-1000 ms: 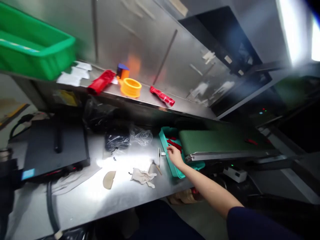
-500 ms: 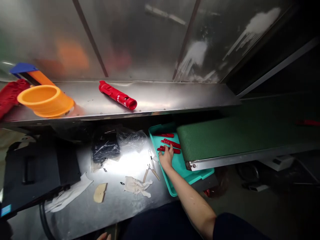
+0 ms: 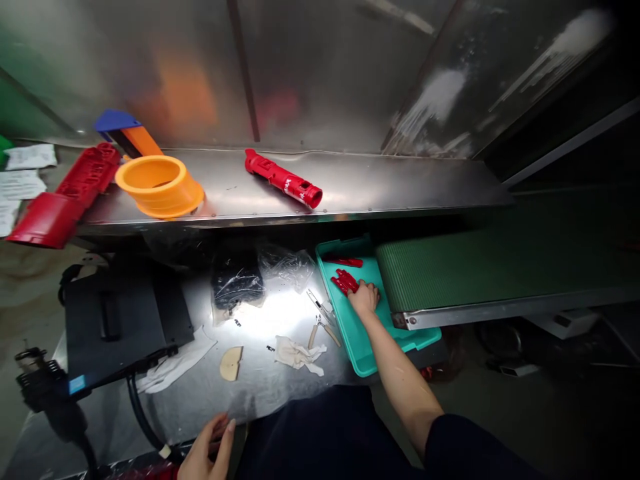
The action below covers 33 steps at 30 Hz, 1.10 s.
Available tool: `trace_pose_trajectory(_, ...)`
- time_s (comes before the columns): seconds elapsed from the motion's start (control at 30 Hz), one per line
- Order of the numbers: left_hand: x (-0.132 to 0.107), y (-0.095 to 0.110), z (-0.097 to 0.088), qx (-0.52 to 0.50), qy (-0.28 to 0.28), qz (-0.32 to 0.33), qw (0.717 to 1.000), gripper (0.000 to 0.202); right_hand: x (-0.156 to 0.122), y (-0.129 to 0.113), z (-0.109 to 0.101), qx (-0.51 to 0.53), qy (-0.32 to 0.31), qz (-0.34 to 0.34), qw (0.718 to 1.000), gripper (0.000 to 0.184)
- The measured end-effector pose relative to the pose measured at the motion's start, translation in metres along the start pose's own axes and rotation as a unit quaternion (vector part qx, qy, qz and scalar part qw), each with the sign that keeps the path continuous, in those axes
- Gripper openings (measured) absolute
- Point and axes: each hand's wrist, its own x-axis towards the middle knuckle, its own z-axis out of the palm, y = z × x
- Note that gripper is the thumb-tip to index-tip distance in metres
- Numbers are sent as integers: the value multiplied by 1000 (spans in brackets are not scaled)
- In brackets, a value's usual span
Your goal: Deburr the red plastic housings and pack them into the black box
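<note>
My right hand (image 3: 365, 298) is inside the teal tray (image 3: 357, 357), its fingers closed round the near ends of several narrow red plastic parts (image 3: 345, 281) that lie bunched together. Another red part (image 3: 345, 262) lies apart from them at the tray's far end. Low in the view, by the bench's front edge, my left hand (image 3: 207, 450) is open, with a gap between thumb and fingers and nothing seen in it. Below it a bit of red shows, partly hidden.
A green conveyor belt (image 3: 475, 267) overhangs the tray's right side. On the bench lie cutting pliers (image 3: 323, 330), a white cloth (image 3: 299, 355), a beige half-disc (image 3: 231, 364), and a black case (image 3: 127, 320). The shelf above holds a red tube (image 3: 283, 180) and an orange ring (image 3: 160, 187).
My right hand has closed on the red parts, which are now bunched together. My left hand has come further into view from the bottom edge. The camera has turned left.
</note>
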Motion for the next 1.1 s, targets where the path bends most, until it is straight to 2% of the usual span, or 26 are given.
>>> trace_pose_trajectory(0.1,3,4,0,12,1,28,1000,63,-13,0,-6,37,-22,-2,999,33)
trace_pose_trajectory(0.2,3,18,2,23,0,65,998,58,-28,1,-20,95,-11,-15,995,33)
trace_pose_trajectory(0.3,-1,45,4,18,-8,95,995,52,-49,-2,-37,176,4,-27,984,35)
trace_pose_trajectory(0.37,-5,68,7,-16,-20,86,996,50,-74,-10,-47,243,-15,-45,969,37)
trace_pose_trajectory(0.4,-9,80,9,-47,-27,75,996,49,-92,-17,-52,277,-41,-61,958,38)
trace_pose_trajectory(0.47,-17,104,15,-151,-41,68,985,57,-137,-35,-60,337,-131,-109,926,44)
trace_pose_trajectory(0.5,-23,116,19,-227,-60,82,969,62,-163,-45,-64,357,-189,-140,904,49)
trace_pose_trajectory(0.53,-28,126,22,-300,-100,96,944,65,-189,-54,-70,366,-251,-175,879,51)
trace_pose_trajectory(0.6,-40,140,26,-401,-156,73,900,58,-232,-70,-85,364,-355,-246,825,53)
trace_pose_trajectory(0.67,-52,147,25,-450,-156,60,877,44,-254,-77,-100,347,-416,-311,781,46)
trace_pose_trajectory(0.73,-62,147,21,-483,-116,64,865,35,-251,-75,-106,321,-418,-359,771,37)
trace_pose_trajectory(0.77,-67,147,18,-498,-93,66,859,33,-242,-72,-103,307,-400,-372,779,35)
trace_pose_trajectory(0.83,-76,145,10,-519,-63,54,851,34,-219,-64,-83,274,-349,-380,812,36)
trace_pose_trajectory(0.93,-92,146,-2,-512,-74,35,855,35,-193,-53,-31,203,-316,-380,845,30)
trace_pose_trajectory(1.03,-111,147,-11,-490,-107,50,863,34,-188,-45,16,131,-338,-396,844,26)
trace_pose_trajectory(1.1,-123,148,-16,-475,-117,63,870,35,-190,-42,30,105,-346,-407,839,25)
